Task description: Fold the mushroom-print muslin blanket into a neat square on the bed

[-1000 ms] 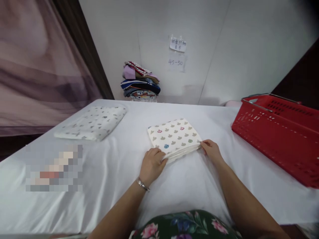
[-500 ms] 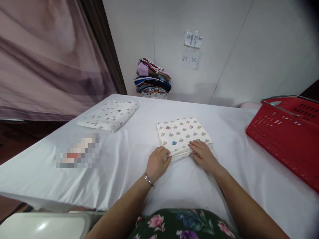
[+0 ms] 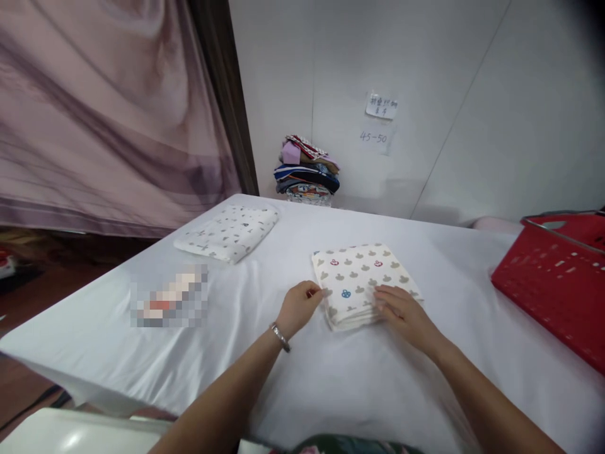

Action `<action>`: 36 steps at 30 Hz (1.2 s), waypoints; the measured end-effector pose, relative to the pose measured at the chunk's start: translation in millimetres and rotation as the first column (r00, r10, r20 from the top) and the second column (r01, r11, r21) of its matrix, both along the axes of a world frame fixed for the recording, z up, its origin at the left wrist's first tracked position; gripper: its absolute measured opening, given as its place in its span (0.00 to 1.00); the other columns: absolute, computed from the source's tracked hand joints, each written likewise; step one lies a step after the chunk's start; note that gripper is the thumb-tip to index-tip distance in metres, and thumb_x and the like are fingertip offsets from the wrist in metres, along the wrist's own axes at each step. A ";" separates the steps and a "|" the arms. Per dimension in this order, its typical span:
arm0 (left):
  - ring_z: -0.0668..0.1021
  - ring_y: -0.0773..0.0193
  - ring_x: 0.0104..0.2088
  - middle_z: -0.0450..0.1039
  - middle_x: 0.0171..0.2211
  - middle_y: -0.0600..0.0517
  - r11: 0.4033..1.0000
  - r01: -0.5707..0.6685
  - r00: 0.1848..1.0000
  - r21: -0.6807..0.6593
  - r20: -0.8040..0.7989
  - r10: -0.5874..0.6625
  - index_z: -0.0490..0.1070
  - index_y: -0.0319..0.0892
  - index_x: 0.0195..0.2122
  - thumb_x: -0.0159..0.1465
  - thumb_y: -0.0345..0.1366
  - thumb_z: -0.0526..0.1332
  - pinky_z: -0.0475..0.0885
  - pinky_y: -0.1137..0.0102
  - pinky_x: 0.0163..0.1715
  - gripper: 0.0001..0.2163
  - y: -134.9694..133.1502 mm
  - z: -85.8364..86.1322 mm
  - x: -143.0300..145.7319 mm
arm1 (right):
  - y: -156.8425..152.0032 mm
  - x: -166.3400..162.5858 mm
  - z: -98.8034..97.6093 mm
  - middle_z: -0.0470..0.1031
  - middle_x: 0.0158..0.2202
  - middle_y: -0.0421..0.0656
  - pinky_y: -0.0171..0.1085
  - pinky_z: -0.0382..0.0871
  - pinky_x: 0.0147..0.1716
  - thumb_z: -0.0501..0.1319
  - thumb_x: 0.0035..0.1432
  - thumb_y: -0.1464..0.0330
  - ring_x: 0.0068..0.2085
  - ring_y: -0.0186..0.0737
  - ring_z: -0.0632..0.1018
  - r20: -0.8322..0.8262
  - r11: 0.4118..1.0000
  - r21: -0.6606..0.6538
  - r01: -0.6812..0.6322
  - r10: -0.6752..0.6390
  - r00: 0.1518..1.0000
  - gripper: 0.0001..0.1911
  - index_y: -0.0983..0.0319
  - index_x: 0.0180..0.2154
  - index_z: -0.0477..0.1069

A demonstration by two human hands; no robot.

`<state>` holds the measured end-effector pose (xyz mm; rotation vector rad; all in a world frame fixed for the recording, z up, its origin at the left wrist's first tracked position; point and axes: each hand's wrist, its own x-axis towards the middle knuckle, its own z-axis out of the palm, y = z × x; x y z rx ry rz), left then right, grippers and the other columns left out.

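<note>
A folded white cloth (image 3: 362,271) printed with grey, red and blue mushroom shapes lies flat before me, its layered near edge turned toward me. At its left edge, my left hand (image 3: 297,309) has thumb and fingertips drawn together in a pinch on the border. My right hand (image 3: 404,315) rests its outstretched fingers over the near right part of the cloth, hiding some of the print; its thumb is partly out of sight. Farther back on the left lies another folded white cloth (image 3: 231,232) with small dark prints.
A white sheet covers the table (image 3: 283,252). On the right stands a red basket (image 3: 553,284) with a metal handle. A blurred-out item (image 3: 172,296) lies at left. Stacked fabrics (image 3: 307,170) stand beyond the far edge. A pink curtain (image 3: 118,113) hangs left.
My left hand has moved from the cloth's near left corner up along its left side. The right hand still lies over the near right part. The whole view has shifted slightly.
</note>
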<state>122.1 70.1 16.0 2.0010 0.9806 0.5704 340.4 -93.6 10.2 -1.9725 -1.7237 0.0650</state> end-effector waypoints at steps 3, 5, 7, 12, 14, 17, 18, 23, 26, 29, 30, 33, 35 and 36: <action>0.74 0.67 0.25 0.72 0.28 0.54 0.970 -0.067 0.998 -0.232 -0.020 0.064 0.67 0.41 0.33 0.58 0.46 0.55 0.66 0.74 0.24 0.12 19.4 -8.2 16.3 | 22.5 -13.2 16.1 0.63 0.57 0.43 0.47 0.57 0.56 0.47 0.62 0.59 0.58 0.44 0.62 -0.032 1.000 0.018 -0.009 0.010 0.999 0.20 0.56 0.51 0.67; 0.74 0.67 0.23 0.72 0.28 0.53 0.941 -0.101 0.995 -0.322 -0.030 0.096 0.65 0.40 0.40 0.58 0.47 0.55 0.66 0.74 0.22 0.16 28.1 -16.2 29.3 | 36.9 -26.9 18.1 0.55 0.61 0.43 0.49 0.51 0.58 0.46 0.62 0.57 0.61 0.45 0.56 0.023 0.995 -0.037 -0.088 0.089 0.996 0.23 0.55 0.55 0.61; 0.75 0.67 0.23 0.73 0.27 0.53 0.942 -0.133 0.991 -0.307 -0.056 0.121 0.63 0.40 0.44 0.57 0.47 0.57 0.66 0.74 0.22 0.19 34.2 -24.1 39.9 | 46.8 -40.8 12.1 0.48 0.64 0.43 0.52 0.45 0.59 0.48 0.60 0.54 0.63 0.47 0.50 0.083 0.966 -0.172 -0.194 0.210 0.974 0.27 0.55 0.59 0.55; 0.76 0.64 0.29 0.74 0.29 0.52 0.975 -0.112 0.992 -0.193 -0.084 0.098 0.66 0.42 0.42 0.54 0.39 0.60 0.67 0.73 0.28 0.15 44.9 -35.5 48.7 | 49.2 -56.7 -10.3 0.41 0.65 0.44 0.53 0.37 0.59 0.53 0.56 0.52 0.64 0.48 0.45 0.133 0.897 -0.353 -0.266 0.329 0.935 0.35 0.55 0.62 0.47; 0.76 0.64 0.30 0.75 0.30 0.52 0.974 -0.100 0.992 -0.202 -0.096 0.081 0.66 0.42 0.43 0.54 0.39 0.60 0.68 0.73 0.30 0.15 49.7 -34.1 48.2 | 45.8 -56.7 -11.9 0.40 0.65 0.44 0.53 0.37 0.60 0.52 0.57 0.53 0.64 0.48 0.44 0.121 0.896 -0.353 -0.271 0.331 0.936 0.34 0.54 0.62 0.45; 0.76 0.62 0.35 0.74 0.36 0.50 0.978 -0.151 0.984 -0.146 -0.120 0.134 0.63 0.41 0.48 0.55 0.40 0.59 0.68 0.70 0.36 0.20 57.2 -24.5 50.6 | 42.9 -55.4 -5.7 0.39 0.65 0.43 0.52 0.36 0.60 0.51 0.57 0.52 0.64 0.48 0.44 0.062 0.883 -0.367 -0.294 0.338 0.939 0.35 0.54 0.62 0.44; 0.76 0.60 0.39 0.73 0.40 0.48 0.980 -0.182 0.979 -0.086 -0.114 0.172 0.62 0.41 0.50 0.55 0.40 0.59 0.68 0.69 0.39 0.22 59.0 -20.3 53.2 | 43.4 -54.2 -2.1 0.39 0.65 0.43 0.52 0.36 0.60 0.51 0.57 0.51 0.64 0.48 0.44 0.026 0.873 -0.377 -0.310 0.345 0.938 0.35 0.53 0.62 0.44; 0.61 0.57 0.57 0.60 0.56 0.44 0.938 -0.110 0.988 0.328 -0.068 0.140 0.60 0.40 0.54 0.56 0.41 0.58 0.56 0.65 0.56 0.24 60.2 -9.1 79.7 | 64.6 -21.3 12.6 0.47 0.64 0.41 0.48 0.48 0.59 0.47 0.59 0.51 0.62 0.46 0.52 -0.110 0.886 -0.345 -0.311 0.291 0.950 0.28 0.53 0.58 0.57; 0.52 0.54 0.62 0.51 0.62 0.47 0.929 0.017 0.979 0.371 -0.196 0.060 0.57 0.43 0.56 0.59 0.46 0.54 0.48 0.55 0.59 0.25 59.3 -17.3 93.7 | 86.0 25.5 4.8 0.51 0.63 0.43 0.49 0.50 0.58 0.46 0.59 0.52 0.62 0.49 0.53 0.070 0.975 -0.213 -0.066 0.083 0.994 0.28 0.55 0.57 0.60; 0.48 0.54 0.62 0.47 0.63 0.49 0.949 0.064 0.958 0.309 -0.286 0.028 0.54 0.45 0.58 0.62 0.48 0.47 0.46 0.51 0.59 0.25 59.9 -29.7 96.8 | 98.7 74.8 -20.8 0.51 0.63 0.46 0.57 0.49 0.56 0.46 0.58 0.52 0.62 0.53 0.51 0.289 0.961 -0.202 0.190 -0.127 0.949 0.29 0.58 0.56 0.61; 0.48 0.55 0.63 0.47 0.63 0.50 0.952 0.067 0.957 0.299 -0.289 0.024 0.53 0.46 0.59 0.62 0.48 0.45 0.46 0.51 0.58 0.25 60.0 -32.9 95.9 | 100.0 87.5 -31.5 0.50 0.63 0.46 0.57 0.52 0.54 0.44 0.58 0.52 0.62 0.53 0.52 0.307 0.946 -0.226 0.233 -0.158 0.938 0.30 0.58 0.57 0.59; 0.47 0.56 0.63 0.46 0.63 0.53 0.953 0.064 0.962 0.297 -0.272 0.020 0.50 0.48 0.60 0.62 0.50 0.43 0.47 0.51 0.59 0.26 59.4 -38.0 92.0 | 98.7 108.4 -59.2 0.47 0.64 0.44 0.55 0.56 0.53 0.42 0.58 0.51 0.63 0.50 0.51 0.336 0.947 -0.225 0.231 -0.147 0.930 0.31 0.56 0.60 0.54; 0.47 0.57 0.63 0.46 0.63 0.53 0.955 0.064 0.964 0.289 -0.264 0.015 0.50 0.48 0.60 0.62 0.50 0.43 0.47 0.52 0.59 0.26 58.6 -38.6 90.8 | 97.6 111.6 -67.9 0.47 0.64 0.43 0.54 0.56 0.54 0.42 0.58 0.50 0.63 0.50 0.51 0.330 0.954 -0.197 0.225 -0.152 0.932 0.32 0.55 0.59 0.54; 0.47 0.57 0.63 0.46 0.63 0.54 0.956 0.063 0.967 0.287 -0.255 0.013 0.50 0.48 0.60 0.62 0.50 0.43 0.47 0.52 0.59 0.26 58.4 -38.6 90.9 | 97.8 112.1 -68.6 0.47 0.64 0.43 0.54 0.56 0.54 0.43 0.57 0.50 0.62 0.51 0.51 0.309 0.958 -0.191 0.216 -0.150 0.939 0.32 0.55 0.59 0.55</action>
